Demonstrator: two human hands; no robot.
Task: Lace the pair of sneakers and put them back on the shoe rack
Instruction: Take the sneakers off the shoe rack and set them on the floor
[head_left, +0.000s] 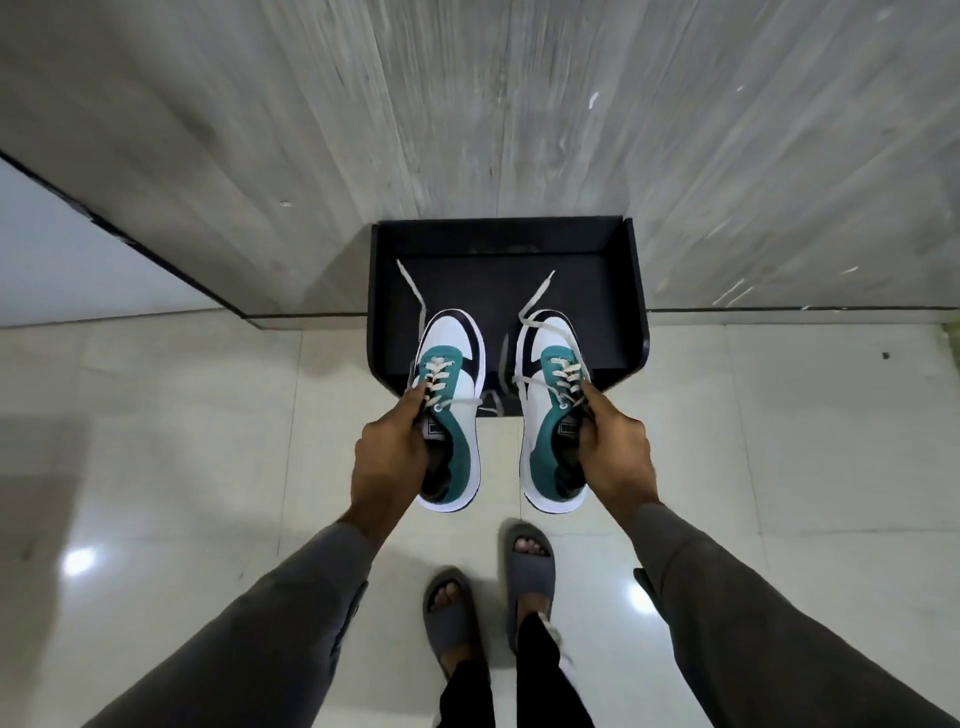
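The person stands on a pale tiled floor (156, 415), facing a grey wood-grain wall (467, 104), with both arms in grey sleeves (270, 613) held forward.

Left hand (392, 457): closed around the collar of the left sneaker (451, 415), fingers inside the opening and thumb against the tongue. The sneaker is white, teal and black, with its toe pointing away from the person. It hangs in the air, clear of the floor. Its off-white lace (413, 291) is threaded through the eyelets; one loose end rises beyond the toe, ahead of the hand, and another crosses the vamp just beside the thumb.

Between the hands: the two sneakers hang side by side, apart, not touching. Below them, the person's feet in grey slides (530, 566) rest on the floor.

Right hand (618, 457): closed around the collar of the right sneaker (550, 415) in the same grip, fingers inside the opening. This sneaker also hangs clear of the floor, toe forward. Its lace end (537, 296) extends ahead of the hand, past the toe.

Ahead of both hands: a black shoe rack (631, 291) stands against the wall. The toes of both sneakers overlap its front edge in this view. Whether they touch the shelf cannot be determined.
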